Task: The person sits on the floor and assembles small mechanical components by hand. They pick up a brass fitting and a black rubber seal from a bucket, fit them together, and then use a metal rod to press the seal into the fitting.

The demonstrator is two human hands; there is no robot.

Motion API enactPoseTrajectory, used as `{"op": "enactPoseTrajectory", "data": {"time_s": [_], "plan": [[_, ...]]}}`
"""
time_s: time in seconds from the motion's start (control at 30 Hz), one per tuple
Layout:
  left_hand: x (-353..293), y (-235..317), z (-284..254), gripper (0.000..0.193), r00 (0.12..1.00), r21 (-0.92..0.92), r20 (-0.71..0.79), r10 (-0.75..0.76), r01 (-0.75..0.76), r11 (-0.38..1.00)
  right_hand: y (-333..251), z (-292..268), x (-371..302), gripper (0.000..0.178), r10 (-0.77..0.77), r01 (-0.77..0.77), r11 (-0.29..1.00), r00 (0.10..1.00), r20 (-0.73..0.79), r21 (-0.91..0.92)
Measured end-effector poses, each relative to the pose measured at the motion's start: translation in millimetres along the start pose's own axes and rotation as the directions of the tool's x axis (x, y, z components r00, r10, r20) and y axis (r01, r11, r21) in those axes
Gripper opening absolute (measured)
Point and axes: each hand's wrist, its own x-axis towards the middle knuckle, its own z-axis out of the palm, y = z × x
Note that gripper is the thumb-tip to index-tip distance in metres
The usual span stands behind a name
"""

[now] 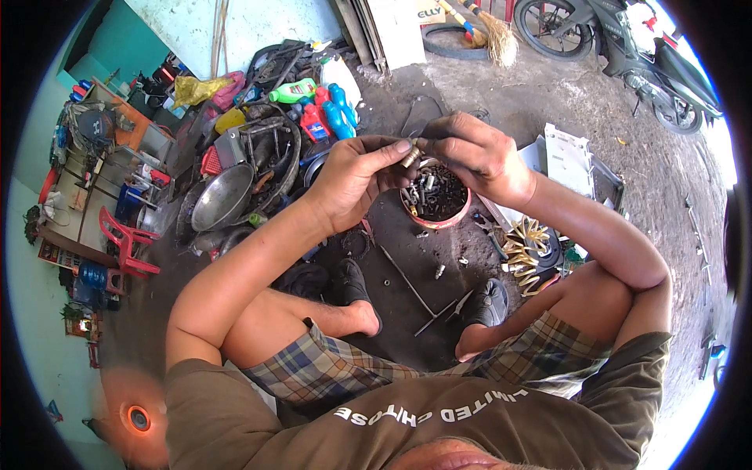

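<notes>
My left hand [352,180] pinches a small brass-coloured threaded fitting [410,157] between thumb and fingers. At its upper end, the fingers of my right hand [487,159] are closed too; whether they grip the fitting or another small part there, I cannot make out. Both hands are raised, with dark, greasy fingers. Below and just behind them stands a round reddish bowl [443,225] filled with bolts, nuts and other small metal parts. The hands cover part of its near-left rim. A few loose metal bits [440,271] lie on the floor in front of the bowl.
A T-handled wrench [433,316] lies between my feet. Pliers [492,235] and a coiled yellow hose [529,249] are at the right. Plastic bottles [315,123], a metal basin [222,197] and scrap crowd the left. A motorbike [619,51] stands far right; an orange fan [138,417] is near left.
</notes>
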Motion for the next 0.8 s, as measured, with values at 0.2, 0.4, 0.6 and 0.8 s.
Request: {"op": "enactPoseTrajectory", "data": {"time_s": [0.2, 0.4, 0.6, 0.8], "plan": [[-1, 1, -7, 0.018, 0.997, -0.041, 0.014, -0.070, 0.071, 0.997, -4, 4, 2, 0.030, 0.081, -0.080, 0.995, 0.996, -0.020, 0.053], [1, -5, -4, 0.019, 0.995, 0.058, -0.044, 0.088, -0.085, 0.995, -7, 13, 5, 0.019, 0.294, -0.273, 0.947, 0.948, -0.118, 0.168], [4, -10, -3, 0.026, 0.925, 0.293, -0.021, 0.379, -0.356, 0.887, -10, 23, 0, 0.019, 0.609, -0.554, 0.747, 0.792, -0.046, 0.367], [2, -8, -2, 0.026, 0.886, 0.466, 0.016, 0.463, -0.417, 0.781, -10, 22, 0, 0.017, 0.639, -0.539, 0.647, 0.769, 0.002, 0.540]]}}
